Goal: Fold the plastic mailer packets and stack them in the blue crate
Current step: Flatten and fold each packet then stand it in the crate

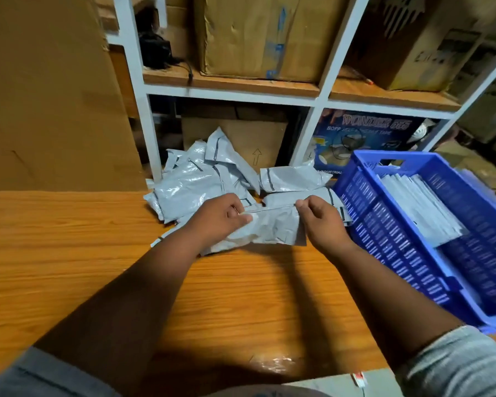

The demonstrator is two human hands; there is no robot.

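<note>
Both forearms reach out over the table (69,253) from grey sleeves at the near edge. My left hand (221,217) has its fingers curled on the left end of a grey mailer (269,227); my right hand (322,219) pinches the mailer's upper edge between thumb and fingertips. Between the two hands the mailer is stretched and creased, its lower edge touching the table. Judgement: a fold is being set, not yet pressed flat.

Beyond my hands lies a loose pile (201,179) of unfolded mailers, crumpled and overlapping. To the right of my right hand, just beside it, stands the crate (390,224), tilted in this view, with a stack (421,207) of flat folded mailers leaning inside.

Risks noted:
- Film is slick and springy; an unpressed crease may reopen once I let go.
- The mailer is wrinkled, so the fold may run crooked and sit unevenly on the stack.
- The pile touches the mailer's far edge; lifting could drag a neighbour along.
- The stack leans, so a careless drop could make it slide.
</note>
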